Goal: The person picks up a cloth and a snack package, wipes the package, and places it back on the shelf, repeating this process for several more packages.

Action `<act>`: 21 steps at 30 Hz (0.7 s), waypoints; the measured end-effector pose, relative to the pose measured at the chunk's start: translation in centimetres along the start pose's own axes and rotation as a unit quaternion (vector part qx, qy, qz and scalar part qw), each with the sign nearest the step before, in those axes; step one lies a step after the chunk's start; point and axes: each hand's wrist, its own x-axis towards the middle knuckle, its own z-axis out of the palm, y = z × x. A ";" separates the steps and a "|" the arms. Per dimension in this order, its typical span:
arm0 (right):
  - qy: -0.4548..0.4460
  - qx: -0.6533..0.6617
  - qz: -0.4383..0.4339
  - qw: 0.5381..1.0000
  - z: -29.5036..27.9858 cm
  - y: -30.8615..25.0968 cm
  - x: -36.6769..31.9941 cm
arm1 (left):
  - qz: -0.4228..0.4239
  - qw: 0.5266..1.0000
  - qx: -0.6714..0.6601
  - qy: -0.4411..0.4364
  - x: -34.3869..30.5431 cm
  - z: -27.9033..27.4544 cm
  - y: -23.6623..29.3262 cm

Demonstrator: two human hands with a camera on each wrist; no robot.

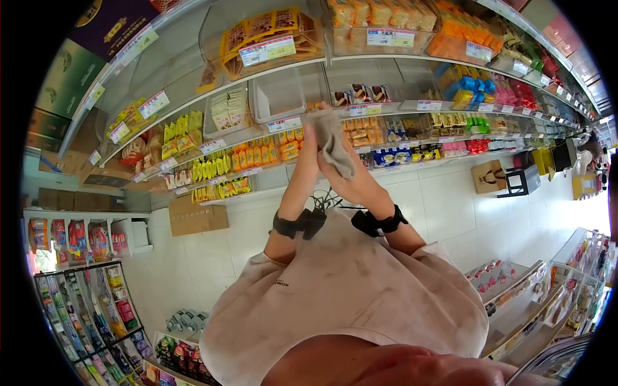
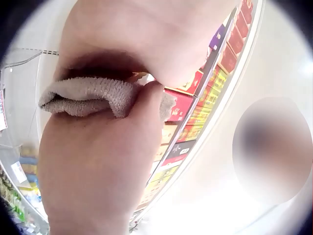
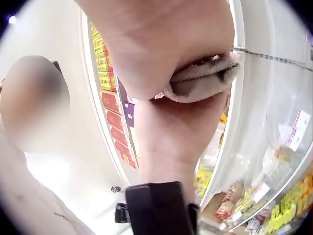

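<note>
In the head view both hands are raised close together in front of the snack shelves, holding a crumpled grey cloth (image 1: 336,149) between them. My left hand (image 1: 309,153) is on the left side of the cloth, and my right hand (image 1: 344,181) is on its right and below. Both wrist views show the thick, towel-like cloth (image 2: 90,95) folded between the two palms. In the right wrist view, a fold of the cloth (image 3: 203,81) sticks out between the hands. The cloth and the palms hide most of the fingers. Each wrist wears a black strap (image 1: 290,225).
Tiered shelves with clear bins of wrapped snacks curve ahead, with price tags (image 1: 267,50) along their edges. An unfilled clear bin (image 1: 279,96) is just behind the hands. A cardboard box (image 1: 198,215) sits on the tiled floor, and a dark stool (image 1: 520,181) stands at right.
</note>
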 end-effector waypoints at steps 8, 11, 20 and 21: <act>0.186 0.031 0.176 0.966 -10.7 6.0 -3.5 | 0.065 0.958 0.241 -0.143 2.6 7.1 -2.9; 0.215 0.135 0.211 0.944 -13.7 4.5 -3.8 | 0.038 0.961 0.260 -0.086 3.6 9.4 -2.4; 0.005 0.030 0.147 0.989 -13.4 8.3 -4.3 | -0.061 0.960 0.273 0.034 3.2 8.5 -3.3; -0.008 0.048 0.169 0.984 -12.9 8.6 -4.1 | -0.063 0.961 0.265 0.051 2.9 8.4 -3.3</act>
